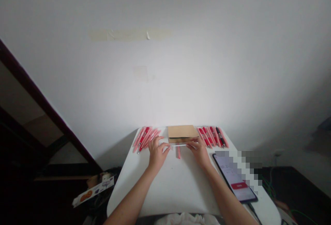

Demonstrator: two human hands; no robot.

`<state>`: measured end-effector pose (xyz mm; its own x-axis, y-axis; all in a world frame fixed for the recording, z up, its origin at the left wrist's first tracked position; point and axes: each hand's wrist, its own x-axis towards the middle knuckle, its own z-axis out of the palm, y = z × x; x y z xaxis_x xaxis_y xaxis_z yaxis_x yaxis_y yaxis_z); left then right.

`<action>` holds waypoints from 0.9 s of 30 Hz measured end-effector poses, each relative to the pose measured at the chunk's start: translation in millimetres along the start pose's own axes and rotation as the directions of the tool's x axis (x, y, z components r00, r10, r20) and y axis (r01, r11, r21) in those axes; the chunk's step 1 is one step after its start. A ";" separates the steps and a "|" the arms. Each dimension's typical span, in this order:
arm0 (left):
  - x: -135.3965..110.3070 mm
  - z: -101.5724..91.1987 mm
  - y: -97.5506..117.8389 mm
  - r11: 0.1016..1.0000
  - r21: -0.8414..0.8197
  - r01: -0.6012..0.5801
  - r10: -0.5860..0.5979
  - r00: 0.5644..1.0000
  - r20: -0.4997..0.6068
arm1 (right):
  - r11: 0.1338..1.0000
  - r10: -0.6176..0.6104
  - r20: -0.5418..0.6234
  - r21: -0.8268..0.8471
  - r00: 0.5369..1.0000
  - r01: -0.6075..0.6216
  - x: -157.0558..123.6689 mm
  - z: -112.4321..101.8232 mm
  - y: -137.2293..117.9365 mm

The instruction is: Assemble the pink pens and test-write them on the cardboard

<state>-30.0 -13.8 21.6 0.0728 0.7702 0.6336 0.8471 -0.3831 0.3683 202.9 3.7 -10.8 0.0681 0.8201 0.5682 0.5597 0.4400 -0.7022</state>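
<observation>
Between my two hands, a thin white rod (179, 145) that looks like a pen refill lies crosswise above the table. My left hand (157, 152) pinches its left end between thumb and finger. At the other end, the fingertips of my right hand (199, 151) are closed on it. Just below the rod, a short pink pen part (178, 152) rests on the white table. Behind my hands is a brown cardboard box (182, 131) with a dark slit along its front. Fine details at my fingertips are too small to make out.
Pink and red pens (146, 138) lie in a bunch at the table's back left. More pens (212, 137), one of them black, lie at the back right. A phone (235, 178) with a cable is on the right of the white table (181, 187), which stands against a wall.
</observation>
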 end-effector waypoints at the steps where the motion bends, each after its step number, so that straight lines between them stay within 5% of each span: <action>1: 0.2 -0.5 0.4 1.000 0.004 0.009 -0.009 1.000 0.002 | 1.000 -0.002 0.002 0.003 1.000 0.002 -0.2 0.1 0.2; 27: 0.7 1.7 3.1 0.977 0.209 0.034 -0.048 0.997 0.061 | 0.998 0.008 -0.063 -0.063 0.998 -0.012 3.2 -3.7 -1.9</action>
<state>-26.4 -13.6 22.0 0.0643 0.8172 0.5728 0.9404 -0.2417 0.2393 205.1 4.0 -6.1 0.1241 0.7992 0.5882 0.6101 0.4060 -0.6804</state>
